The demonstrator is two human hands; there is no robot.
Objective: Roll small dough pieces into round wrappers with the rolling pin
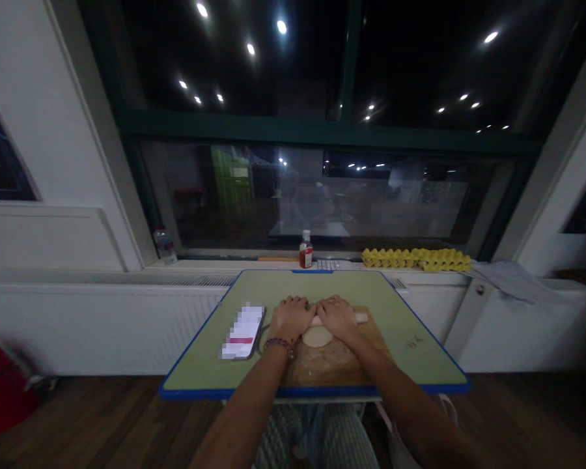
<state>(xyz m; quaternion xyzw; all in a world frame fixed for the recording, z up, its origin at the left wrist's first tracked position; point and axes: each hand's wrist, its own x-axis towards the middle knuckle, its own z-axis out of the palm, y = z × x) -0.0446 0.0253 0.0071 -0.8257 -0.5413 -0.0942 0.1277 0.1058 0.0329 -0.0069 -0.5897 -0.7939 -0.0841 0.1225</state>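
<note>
Both hands lie side by side over a pale rolling pin (361, 318), whose end sticks out to the right. My left hand (294, 318), with a beaded bracelet at the wrist, rests on the pin's left part, its fingers curled over it. My right hand (338, 316) presses on the pin beside it, the thumbs nearly meeting. Just in front of the pin, a flat round of dough (317, 337) shows between my wrists; its far part is hidden by the pin and hands. Beneath is a floured wooden board (322, 372).
The board lies on a green folding table (209, 374) with a blue edge. A phone (244, 332) with a lit screen lies left of the board. Along the windowsill stand a red-labelled bottle (305, 251), a clear bottle (165, 246) and yellow egg cartons (415, 259).
</note>
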